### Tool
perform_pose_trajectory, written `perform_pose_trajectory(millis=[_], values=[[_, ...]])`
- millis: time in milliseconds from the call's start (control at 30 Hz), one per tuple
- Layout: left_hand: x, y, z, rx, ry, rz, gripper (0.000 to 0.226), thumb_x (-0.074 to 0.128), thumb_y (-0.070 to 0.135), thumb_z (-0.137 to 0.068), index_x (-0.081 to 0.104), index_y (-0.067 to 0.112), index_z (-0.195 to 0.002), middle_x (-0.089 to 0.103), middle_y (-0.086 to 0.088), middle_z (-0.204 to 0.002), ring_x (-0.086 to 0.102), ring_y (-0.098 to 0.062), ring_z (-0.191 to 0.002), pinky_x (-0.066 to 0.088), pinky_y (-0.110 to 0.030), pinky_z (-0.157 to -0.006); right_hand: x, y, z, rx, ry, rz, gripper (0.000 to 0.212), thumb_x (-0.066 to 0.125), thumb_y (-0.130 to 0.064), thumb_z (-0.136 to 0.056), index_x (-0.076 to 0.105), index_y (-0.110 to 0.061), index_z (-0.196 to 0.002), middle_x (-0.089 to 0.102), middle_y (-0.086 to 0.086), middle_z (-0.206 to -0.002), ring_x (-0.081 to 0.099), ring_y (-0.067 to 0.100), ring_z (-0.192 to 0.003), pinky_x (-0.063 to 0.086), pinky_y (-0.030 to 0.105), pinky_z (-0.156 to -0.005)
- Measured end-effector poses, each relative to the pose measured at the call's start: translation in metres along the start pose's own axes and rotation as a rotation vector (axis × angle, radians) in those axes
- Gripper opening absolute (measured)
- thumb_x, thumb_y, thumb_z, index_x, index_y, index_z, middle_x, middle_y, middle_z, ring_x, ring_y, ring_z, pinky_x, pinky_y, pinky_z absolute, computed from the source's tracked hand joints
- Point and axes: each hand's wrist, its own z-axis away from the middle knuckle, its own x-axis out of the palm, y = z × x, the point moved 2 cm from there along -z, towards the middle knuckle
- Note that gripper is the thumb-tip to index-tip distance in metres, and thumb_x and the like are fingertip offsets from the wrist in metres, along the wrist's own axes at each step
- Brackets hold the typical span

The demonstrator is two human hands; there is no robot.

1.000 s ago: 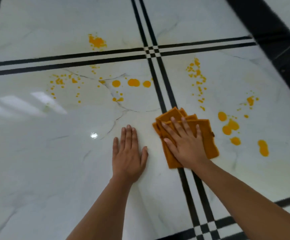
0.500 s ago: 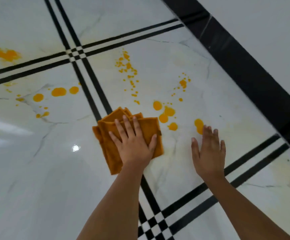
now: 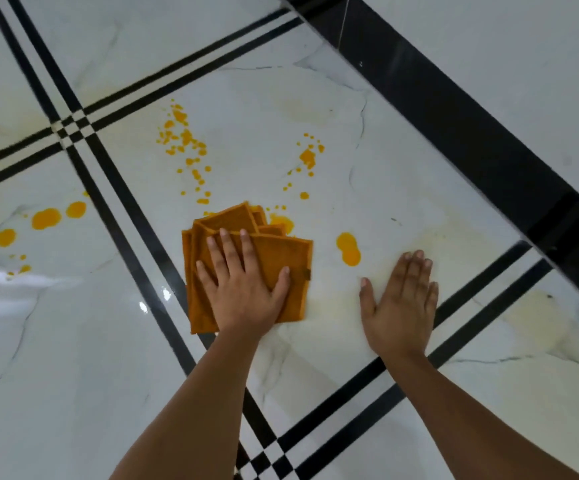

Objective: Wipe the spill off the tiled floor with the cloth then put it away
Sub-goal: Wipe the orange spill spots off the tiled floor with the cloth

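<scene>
A folded orange cloth (image 3: 281,258) lies flat on the white marble floor tile (image 3: 385,188). My left hand (image 3: 245,289) presses down on it, palm flat and fingers spread. My right hand (image 3: 400,303) rests flat on the bare tile to the right, holding nothing. One orange spill blob (image 3: 348,249) sits between the cloth and my right hand. Another blob (image 3: 283,221) peeks out at the cloth's top edge. Beyond the cloth are a trail of small drops (image 3: 184,140) and a smaller cluster (image 3: 307,157). More blobs (image 3: 46,218) lie on the tile to the left.
Double black inlay lines (image 3: 125,202) cross the floor left of the cloth, and another pair (image 3: 471,306) runs below my right hand. A wide black border strip (image 3: 454,133) runs diagonally at the upper right, with pale surface beyond it. Faint yellowish smears (image 3: 530,317) mark the right tile.
One second ago my right hand held the cloth; my left hand took it over. The cloth has since slid right over several blobs. My right hand now rests flat on the floor.
</scene>
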Motion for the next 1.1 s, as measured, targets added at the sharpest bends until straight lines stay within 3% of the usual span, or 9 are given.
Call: perform_pose_trajectory(millis=[200, 367, 533, 700, 833, 867, 1000, 1100], values=[[0.000, 0.030, -0.051, 0.163, 0.054, -0.019, 0.087, 0.016, 0.068, -0.079, 0.013, 0.015, -0.148, 0.009, -0.013, -0.156, 0.002, -0.033, -0.143, 0.002, -0.056, -0.111, 0.002, 0.000, 0.000, 0.009, 0.023, 0.003, 0.077, 0.024, -0.052, -0.091, 0.025, 0.006, -0.142, 0.029, 0.025, -0.148, 0.025, 0.037, -0.138, 0.018, 0.050, -0.111], [0.008, 0.036, -0.026, 0.555, 0.014, -0.081, 0.085, 0.024, 0.069, -0.081, 0.017, 0.018, -0.148, 0.016, -0.009, -0.155, 0.008, -0.030, -0.143, 0.004, -0.054, -0.111, -0.007, 0.007, -0.001, -0.013, -0.038, -0.037, 0.075, 0.018, -0.051, -0.091, 0.021, 0.001, -0.145, 0.024, 0.019, -0.151, 0.019, 0.031, -0.141, 0.014, 0.045, -0.112], [0.005, 0.070, -0.055, 0.362, 0.057, -0.036, 0.088, 0.025, 0.070, -0.077, 0.018, 0.017, -0.148, 0.015, -0.011, -0.155, 0.005, -0.032, -0.143, 0.002, -0.059, -0.109, -0.020, 0.032, -0.013, -0.049, -0.003, 0.013, 0.072, 0.014, -0.050, -0.092, 0.019, -0.002, -0.146, 0.020, 0.015, -0.153, 0.014, 0.025, -0.143, 0.008, 0.043, -0.113], [0.016, 0.087, -0.022, 0.659, -0.016, -0.105, 0.085, 0.024, 0.071, -0.081, 0.019, 0.020, -0.148, 0.017, -0.010, -0.155, 0.009, -0.033, -0.143, 0.005, -0.061, -0.110, -0.024, 0.027, -0.034, -0.070, -0.066, -0.004, 0.076, -0.002, -0.054, -0.088, 0.007, -0.009, -0.148, 0.008, 0.007, -0.156, 0.001, 0.019, -0.144, -0.005, 0.037, -0.114], [0.011, 0.103, -0.067, 0.367, 0.028, -0.075, 0.085, 0.018, 0.070, -0.081, 0.009, 0.020, -0.149, 0.008, -0.010, -0.157, -0.001, -0.033, -0.143, -0.001, -0.060, -0.109, -0.019, 0.029, -0.036, -0.105, -0.079, 0.026, 0.080, -0.007, -0.057, -0.087, 0.009, -0.008, -0.148, 0.011, 0.008, -0.156, 0.004, 0.019, -0.144, -0.004, 0.036, -0.113], [0.011, 0.103, -0.059, 0.370, 0.036, -0.050, 0.084, 0.019, 0.069, -0.082, 0.011, 0.018, -0.149, 0.010, -0.011, -0.156, 0.001, -0.035, -0.143, 0.000, -0.061, -0.109, -0.018, 0.032, -0.036, -0.096, -0.082, 0.026, 0.082, -0.009, -0.059, -0.087, 0.011, -0.008, -0.148, 0.012, 0.008, -0.156, 0.006, 0.020, -0.144, -0.003, 0.037, -0.113], [0.016, 0.086, -0.033, 0.624, 0.008, -0.091, 0.081, 0.025, 0.067, -0.082, 0.023, 0.020, -0.147, 0.021, -0.011, -0.154, 0.012, -0.035, -0.142, 0.007, -0.063, -0.108, -0.015, 0.028, -0.034, -0.084, -0.073, 0.039, 0.076, 0.001, -0.056, -0.089, 0.011, -0.008, -0.147, 0.013, 0.010, -0.155, 0.006, 0.022, -0.144, 0.001, 0.039, -0.114], [0.008, 0.099, -0.078, 0.423, 0.034, -0.088, 0.084, 0.017, 0.069, -0.080, 0.011, 0.022, -0.149, 0.010, -0.010, -0.156, 0.002, -0.034, -0.143, 0.002, -0.063, -0.108, -0.015, 0.015, -0.040, -0.107, -0.085, -0.009, 0.074, 0.004, -0.052, -0.088, 0.009, -0.009, -0.148, 0.009, 0.007, -0.156, 0.001, 0.018, -0.143, -0.002, 0.038, -0.113]])
